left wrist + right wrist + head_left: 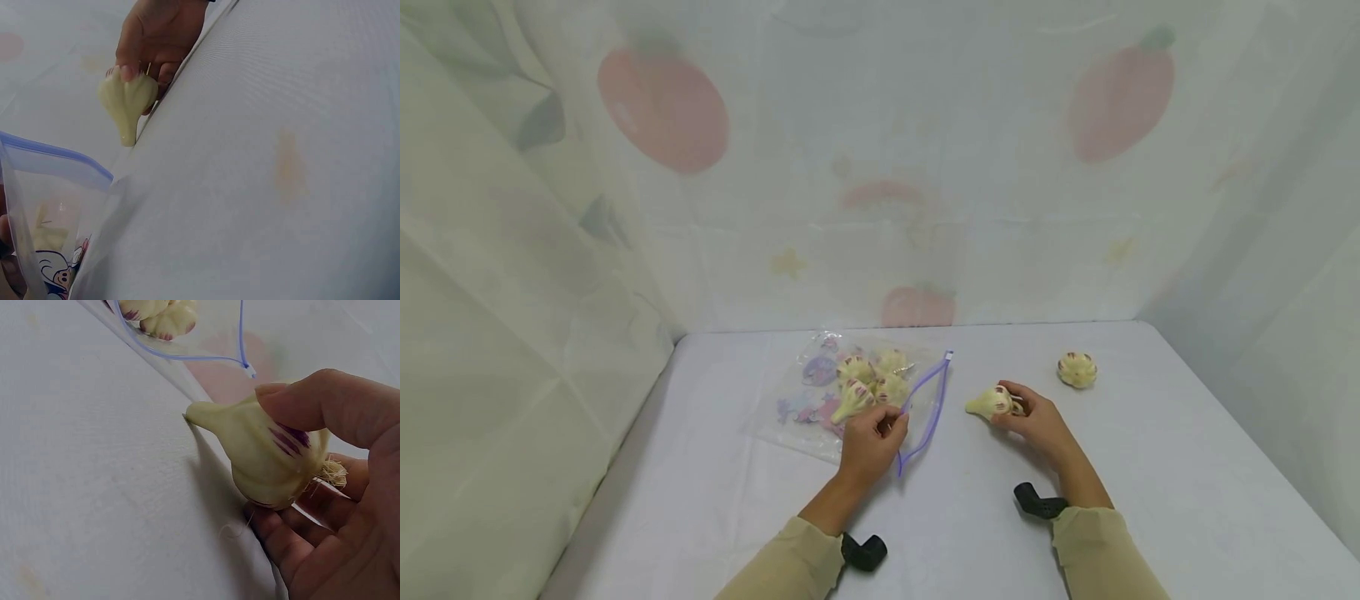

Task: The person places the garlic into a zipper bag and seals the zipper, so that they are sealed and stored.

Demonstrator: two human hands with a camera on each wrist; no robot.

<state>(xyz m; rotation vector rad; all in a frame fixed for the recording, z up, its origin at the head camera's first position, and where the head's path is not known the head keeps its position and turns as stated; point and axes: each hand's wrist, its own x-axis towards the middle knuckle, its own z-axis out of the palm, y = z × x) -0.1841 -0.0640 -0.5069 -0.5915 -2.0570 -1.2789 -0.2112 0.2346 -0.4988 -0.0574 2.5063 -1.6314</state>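
Observation:
My right hand grips a garlic bulb, pale with purple streaks, its stem pointing left and its roots toward the palm. My left hand pinches the near edge of a clear zip bag at its purple-blue zip strip. The bag's mouth gapes toward the right hand. Several garlic bulbs lie inside the bag, and cartoon prints show on its side. In the left wrist view, the held garlic bulb hangs a little beyond the bag's zip.
Another garlic bulb sits on the white-covered table, to the right and behind the right hand. Pale printed curtains enclose the table at the back and both sides. A black wrist device is strapped on each wrist.

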